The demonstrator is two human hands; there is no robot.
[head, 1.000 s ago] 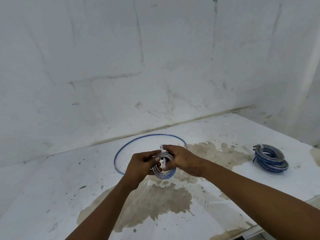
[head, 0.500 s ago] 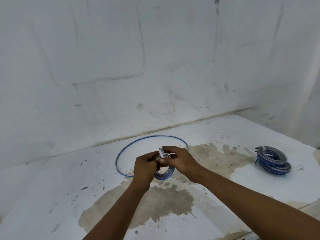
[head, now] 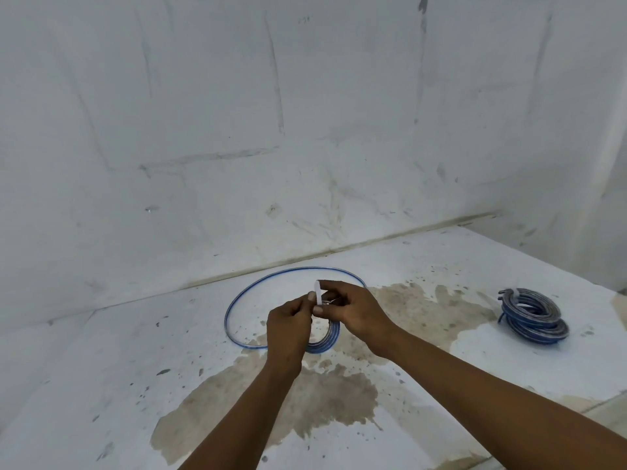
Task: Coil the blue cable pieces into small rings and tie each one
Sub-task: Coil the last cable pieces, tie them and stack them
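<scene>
Both hands meet over the middle of the white surface. My left hand (head: 288, 329) and my right hand (head: 353, 312) hold a small coil of blue cable (head: 325, 337), whose lower arc shows below the fingers. A white tie strip (head: 318, 293) sticks up between the fingertips of both hands. Behind them a single loose blue cable (head: 237, 300) lies in a wide loop on the surface. At the right, two coiled blue rings (head: 532, 317) lie stacked, a white tie on the upper one.
The white table (head: 101, 385) carries large brown stains in front of and to the right of my hands. A white wall rises close behind it, and another wall closes the right side. The table's front edge shows at the bottom right.
The left hand has turned its back to the camera and covers more of the small coil. The white tie now stands up higher between the fingertips.
</scene>
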